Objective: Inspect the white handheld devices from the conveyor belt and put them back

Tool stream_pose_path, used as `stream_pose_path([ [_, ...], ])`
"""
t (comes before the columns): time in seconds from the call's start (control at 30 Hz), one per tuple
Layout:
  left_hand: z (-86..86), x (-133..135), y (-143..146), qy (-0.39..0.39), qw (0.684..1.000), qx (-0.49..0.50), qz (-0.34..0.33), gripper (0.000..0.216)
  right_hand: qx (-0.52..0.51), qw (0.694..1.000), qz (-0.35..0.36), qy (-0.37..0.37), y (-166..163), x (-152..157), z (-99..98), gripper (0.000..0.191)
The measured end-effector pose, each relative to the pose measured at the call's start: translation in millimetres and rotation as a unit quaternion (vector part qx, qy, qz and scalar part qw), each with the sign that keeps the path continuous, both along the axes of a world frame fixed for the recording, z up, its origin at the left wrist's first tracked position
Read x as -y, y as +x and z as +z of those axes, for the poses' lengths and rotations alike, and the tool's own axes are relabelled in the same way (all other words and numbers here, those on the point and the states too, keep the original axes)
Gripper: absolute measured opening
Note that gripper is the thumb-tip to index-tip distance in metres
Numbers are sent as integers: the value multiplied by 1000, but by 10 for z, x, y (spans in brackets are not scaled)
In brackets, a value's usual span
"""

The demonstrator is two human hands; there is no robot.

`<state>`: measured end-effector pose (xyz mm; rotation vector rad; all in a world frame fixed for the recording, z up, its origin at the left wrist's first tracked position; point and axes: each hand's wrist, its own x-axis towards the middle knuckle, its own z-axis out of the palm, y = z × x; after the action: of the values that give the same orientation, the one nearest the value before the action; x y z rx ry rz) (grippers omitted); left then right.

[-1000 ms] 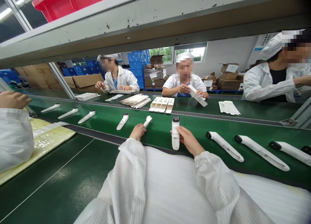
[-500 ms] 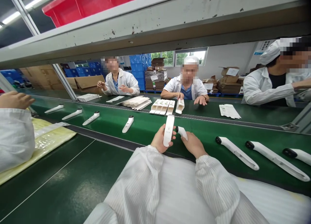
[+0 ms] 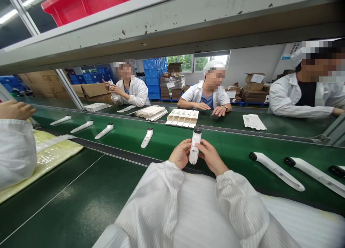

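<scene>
Upright between my two hands stands a white infrared thermometer (image 3: 195,147) with a black head at its top. A recess shows in the lower part of the side turned toward me. My left hand (image 3: 180,154) grips its left edge, the fingertips partly hidden. From the right, my right hand (image 3: 212,157) grips it with the thumb on its face. Several similar thermometers lie on the green belt, one (image 3: 147,137) left of my hands and another (image 3: 277,171) to the right.
A pale foam sheet (image 3: 302,219) lies near my right arm. At the left, another person's hand (image 3: 16,110) is above a yellow plastic-wrapped pack (image 3: 61,149). Open white boxes (image 3: 182,118) and flat cartons (image 3: 149,112) lie before co-workers opposite. A metal shelf (image 3: 161,29) crosses overhead.
My hands have come together on one thermometer; the white piece formerly in my left hand no longer shows separately. The thermometers on the belt have shifted right. A co-worker opposite has set down a box.
</scene>
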<state>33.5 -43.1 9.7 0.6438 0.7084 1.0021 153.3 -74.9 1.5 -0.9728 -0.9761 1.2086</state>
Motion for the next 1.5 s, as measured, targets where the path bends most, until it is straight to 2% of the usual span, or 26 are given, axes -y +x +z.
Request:
stream_pose_path([
  [0.1,-4,-35,-45,-30,999,-19,16,18,-12,1000,-1,-13,17,19,6,35],
  [0.23,-19,-120,-144,-32,997,-57,47,16,4,998,17,-56,20,3,-29,30],
  [0.3,-27,-161,-191,-29,995,-68,65,16,34,996,22,-84,24,-27,-78,30],
  [0.37,-33,-189,-227,-29,994,-74,76,16,111,989,-2,-100,40,-68,-152,28],
  [0.47,-46,-204,-254,-26,993,-81,78,17,307,944,-78,-96,77,-135,-283,22],
  [0.57,-70,-210,-251,-12,993,-90,70,19,460,879,-118,-48,96,-168,-374,33],
  [0.67,-96,-251,-258,10,991,-116,64,20,509,846,-154,26,79,-147,-360,38],
  [0.73,-103,-310,-303,51,982,-171,67,19,505,841,-178,71,56,-109,-296,38],
  [0.8,-103,-388,-400,130,946,-281,97,17,480,854,-175,101,32,-65,-220,35],
  [0.83,-102,-429,-466,178,910,-354,124,17,462,865,-163,110,20,-44,-187,33],
  [0.9,-110,-510,-614,249,808,-499,193,26,420,889,-136,119,-2,-8,-149,27],
  [0.93,-121,-547,-685,258,759,-556,219,33,398,901,-124,118,-11,4,-144,25],
  [0.97,-137,-582,-748,251,726,-596,232,38,378,912,-115,112,-19,14,-147,24],
  [1.0,-156,-616,-799,233,711,-621,232,41,360,921,-111,102,-26,20,-156,22],
  [1.03,-176,-647,-835,211,711,-632,224,42,344,928,-109,89,-30,24,-166,22],
  [1.07,-194,-674,-857,190,721,-631,214,42,330,935,-109,76,-33,26,-176,22],
  [1.13,-209,-710,-866,158,759,-600,199,44,298,946,-116,58,-35,28,-185,22],
  [1.2,-187,-706,-845,123,822,-521,193,45,262,956,-126,45,-35,27,-173,21],
  [1.3,-94,-606,-775,40,951,-280,121,32,223,966,-131,31,-30,16,-142,21],
  [1.33,-57,-554,-738,14,979,-185,84,28,212,968,-131,28,-25,8,-135,21],
  [1.4,7,-442,-644,-14,999,-32,19,26,188,973,-131,20,-6,-14,-132,23],
  [1.43,31,-389,-589,-17,1000,13,2,25,176,976,-131,16,7,-26,-136,24],
  [1.5,57,-303,-478,-13,999,41,-8,23,153,980,-128,12,34,-49,-148,26],
])
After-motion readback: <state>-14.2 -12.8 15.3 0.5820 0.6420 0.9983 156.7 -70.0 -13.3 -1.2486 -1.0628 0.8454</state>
